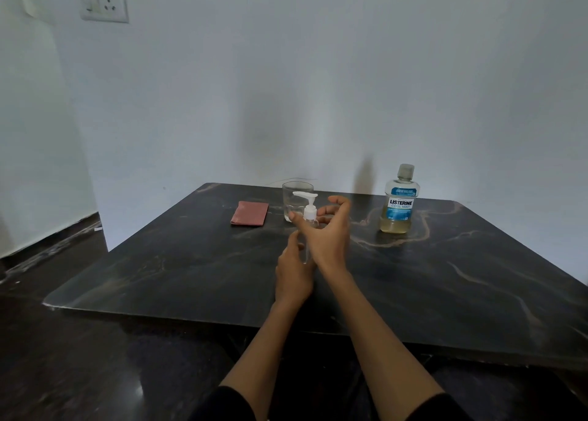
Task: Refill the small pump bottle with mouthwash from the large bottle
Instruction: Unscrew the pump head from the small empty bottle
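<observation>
Clear pump bottle (309,226) gripped by left fingers (291,240), right fingers (334,209) loose; mouthwash bottle (399,201) low.

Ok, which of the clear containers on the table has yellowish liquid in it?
The large mouthwash bottle at the right, with the blue label; the glass and small pump bottle look empty.

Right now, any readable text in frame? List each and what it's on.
"LISTERINE": label of the large mouthwash bottle.
"COOL MINT": same label, directly below the brand.
Other fine print on that label: too small to read.
Small pump bottle, glass, folded cloth: no text visible.
</observation>
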